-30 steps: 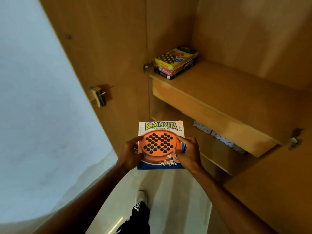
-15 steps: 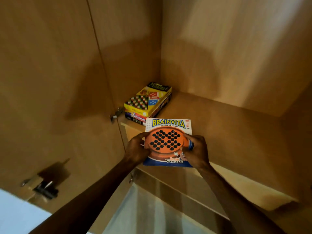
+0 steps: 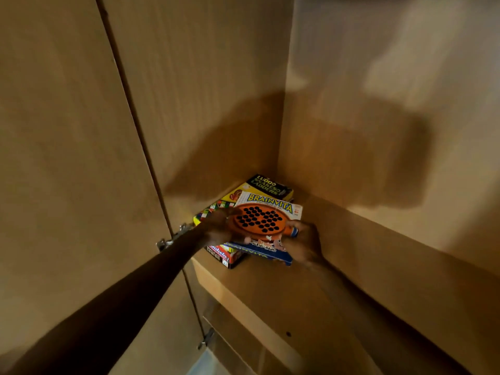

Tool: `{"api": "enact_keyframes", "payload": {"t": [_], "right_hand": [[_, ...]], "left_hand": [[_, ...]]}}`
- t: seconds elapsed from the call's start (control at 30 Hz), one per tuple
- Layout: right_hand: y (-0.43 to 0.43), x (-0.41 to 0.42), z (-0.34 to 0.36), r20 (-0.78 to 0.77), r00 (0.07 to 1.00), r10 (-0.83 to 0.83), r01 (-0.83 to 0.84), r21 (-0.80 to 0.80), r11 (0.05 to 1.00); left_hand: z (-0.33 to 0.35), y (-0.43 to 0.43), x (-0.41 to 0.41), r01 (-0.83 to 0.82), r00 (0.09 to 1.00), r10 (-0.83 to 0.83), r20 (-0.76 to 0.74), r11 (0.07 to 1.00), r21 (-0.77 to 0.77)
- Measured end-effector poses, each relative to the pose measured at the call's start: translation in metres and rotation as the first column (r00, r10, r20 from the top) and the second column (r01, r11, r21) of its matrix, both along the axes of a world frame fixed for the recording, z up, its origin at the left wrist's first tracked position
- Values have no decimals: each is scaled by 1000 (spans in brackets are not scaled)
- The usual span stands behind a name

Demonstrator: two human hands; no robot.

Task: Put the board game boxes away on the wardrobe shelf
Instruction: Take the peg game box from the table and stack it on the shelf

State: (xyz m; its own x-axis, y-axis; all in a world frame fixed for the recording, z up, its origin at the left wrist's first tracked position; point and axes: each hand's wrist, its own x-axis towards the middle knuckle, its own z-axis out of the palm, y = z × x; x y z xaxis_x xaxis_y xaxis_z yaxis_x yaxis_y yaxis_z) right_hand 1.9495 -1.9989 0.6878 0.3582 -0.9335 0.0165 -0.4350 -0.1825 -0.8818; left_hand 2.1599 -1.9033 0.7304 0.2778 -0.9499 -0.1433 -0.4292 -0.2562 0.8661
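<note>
The Brainvita box [image 3: 263, 217], blue and white with an orange peg board printed on top, is over the stack in the shelf's back left corner. My left hand [image 3: 217, 226] grips its left edge and my right hand [image 3: 304, 243] grips its right front corner. Under it lies the yellow Ludo Snakes and Ladders box [image 3: 266, 186], and below that a red and black box [image 3: 226, 255]. Whether the Brainvita box rests fully on the stack I cannot tell. The wooden wardrobe shelf [image 3: 338, 280] stretches away to the right.
The open wardrobe door [image 3: 67, 158] stands on the left with metal hinges [image 3: 173, 238] at the shelf's level. The side and back panels close in behind the stack. A lower shelf front [image 3: 243, 334] shows beneath.
Both hands carried the Brainvita box up and forward from in front of the shelf edge to over the stack in the corner. The view moved closer into the wardrobe.
</note>
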Motion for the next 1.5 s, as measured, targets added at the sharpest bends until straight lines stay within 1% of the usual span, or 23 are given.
{"api": "enact_keyframes", "payload": {"t": [0.03,0.1,0.13,0.2,0.23,0.3,0.37,0.43,0.5,0.63,0.73,0.8,0.87,0.9,0.97,1.03,1.07,1.17,1.33,1.4,1.43,1.5], "right_hand": [[-9,4,-6,-6,1000,16,-16,-13,1000],[-24,12,-14,-27,999,25,-27,-74,997],[-26,15,-12,-38,999,24,-28,-118,993],[-28,20,-6,-51,998,41,-50,-202,978],[-29,23,-6,-49,996,68,-78,-233,969],[-26,28,-5,-65,985,161,-172,-269,948],[-23,33,-8,-93,962,256,-272,-274,922],[-23,39,-11,-108,941,322,-339,-267,902],[-21,42,-12,-125,928,352,-373,-274,886],[-23,45,-17,-167,911,377,-410,-284,867],[-25,43,-17,-163,907,389,-421,-275,865],[-25,41,-18,-154,900,408,-436,-271,858],[-23,37,-17,-107,898,426,-439,-259,860],[-21,36,-17,-73,908,413,-416,-272,867],[-14,32,-19,-18,937,350,-337,-316,887],[-2,30,-20,34,949,314,-283,-350,893],[6,29,-20,61,946,320,-281,-341,897],[36,27,-26,109,917,384,-344,-272,899],[99,28,-43,148,853,500,-481,-149,864],[134,29,-49,120,830,544,-535,-98,839],[157,31,-51,100,810,578,-573,-77,816],[193,33,-57,104,765,636,-635,-48,771]], "left_hand": [[0,-6,5,21,998,-21,58,1000,4],[3,-12,10,14,991,-12,136,1000,-12],[5,-14,13,7,977,0,214,1000,-29],[6,-18,21,-26,898,50,436,998,-61],[5,-19,25,-33,860,67,506,997,-77],[-4,-18,33,-41,802,89,591,995,-95],[-15,-18,37,-84,771,141,621,989,-120],[-19,-18,34,-121,778,194,598,980,-160],[-22,-18,33,-118,771,220,598,972,-206],[-32,-16,30,-120,780,199,593,978,-170],[-35,-14,27,-133,808,189,558,981,-139],[-37,-8,22,-120,819,195,540,978,-172],[-39,1,12,-152,805,254,536,962,-227],[-40,6,7,-193,811,304,500,946,-262],[-44,21,-7,-306,833,414,366,897,-319],[-51,41,-15,-423,836,501,225,849,-318],[-54,52,-19,-463,829,528,184,832,-304],[-67,91,-30,-556,798,597,89,784,-275],[-84,178,-53,-663,737,674,-47,709,-241],[-91,220,-64,-715,685,727,-50,657,-239],[-95,248,-71,-751,642,765,-53,615,-240],[-102,292,-83,-802,576,815,-62,549,-236]]}}
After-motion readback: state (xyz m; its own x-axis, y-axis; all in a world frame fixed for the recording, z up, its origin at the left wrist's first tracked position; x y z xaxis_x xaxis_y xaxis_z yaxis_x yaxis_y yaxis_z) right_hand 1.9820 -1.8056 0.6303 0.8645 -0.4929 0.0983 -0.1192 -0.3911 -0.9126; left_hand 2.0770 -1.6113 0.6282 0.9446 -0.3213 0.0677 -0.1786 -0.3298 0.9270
